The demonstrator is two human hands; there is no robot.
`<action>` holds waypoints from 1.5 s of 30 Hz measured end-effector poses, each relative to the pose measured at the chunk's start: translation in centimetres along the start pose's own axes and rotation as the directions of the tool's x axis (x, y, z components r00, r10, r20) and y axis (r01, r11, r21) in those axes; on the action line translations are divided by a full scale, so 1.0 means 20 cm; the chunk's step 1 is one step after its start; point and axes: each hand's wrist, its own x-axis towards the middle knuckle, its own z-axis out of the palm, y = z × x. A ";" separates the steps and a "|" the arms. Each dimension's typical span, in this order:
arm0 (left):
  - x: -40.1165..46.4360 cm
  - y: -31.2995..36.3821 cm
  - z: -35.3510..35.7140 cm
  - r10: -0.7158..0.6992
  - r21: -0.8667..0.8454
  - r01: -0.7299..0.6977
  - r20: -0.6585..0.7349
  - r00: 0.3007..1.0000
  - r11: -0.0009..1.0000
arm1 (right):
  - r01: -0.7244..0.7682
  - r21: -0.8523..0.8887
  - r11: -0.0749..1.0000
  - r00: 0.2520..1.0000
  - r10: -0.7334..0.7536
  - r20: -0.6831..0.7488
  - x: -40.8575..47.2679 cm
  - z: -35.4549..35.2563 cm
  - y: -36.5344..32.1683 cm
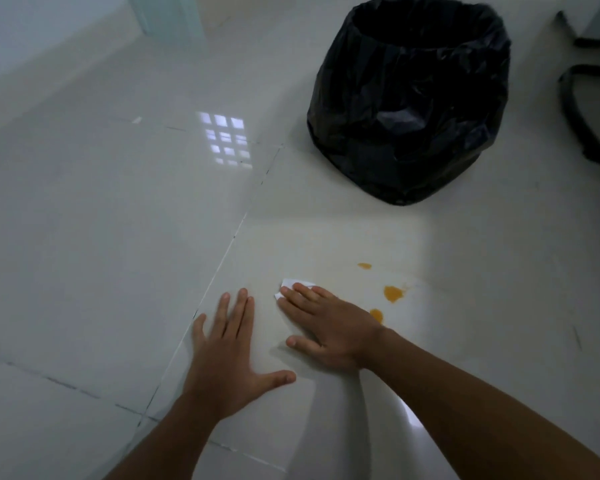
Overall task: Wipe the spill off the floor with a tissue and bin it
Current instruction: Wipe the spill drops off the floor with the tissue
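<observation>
Three orange spill spots lie on the pale tiled floor: a small one (364,266), a larger one (392,293) and a third (376,315) just right of my right wrist. My right hand (323,329) lies flat on a white tissue (293,284), pressing it to the floor left of the spots; only the tissue's far edge shows beyond my fingertips. My left hand (234,355) rests flat on the floor with fingers spread, holding nothing, just left of the right hand. A bin (409,98) lined with a black bag stands beyond the spill.
Dark chair or furniture legs (579,109) stand at the far right beside the bin. A wall base and a pale door frame (167,15) run along the upper left. Glossy tiles (101,220) with grout lines stretch to the left.
</observation>
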 end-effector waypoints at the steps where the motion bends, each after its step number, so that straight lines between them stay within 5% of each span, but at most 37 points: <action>1: 0.00 0.00 0.00 -0.001 -0.001 0.001 -0.003 1.000 1.000 | -0.004 0.005 1.000 1.000 0.004 0.000 -0.04 0.01 -0.01; 15: 0.01 0.01 0.04 0.053 0.076 -0.052 -0.004 0.999 0.996 | -0.187 -0.007 0.982 0.977 0.185 -0.109 -0.46 0.12 -0.02; 32: 0.04 0.02 0.03 0.077 0.064 -0.075 -0.029 0.997 0.995 | -0.580 0.045 0.813 0.787 0.574 -0.227 -0.72 0.08 0.15; 45: 0.04 0.02 0.06 0.074 0.037 -0.072 -0.055 0.996 0.997 | -0.518 0.075 0.852 0.832 0.522 -0.190 -0.58 0.11 0.04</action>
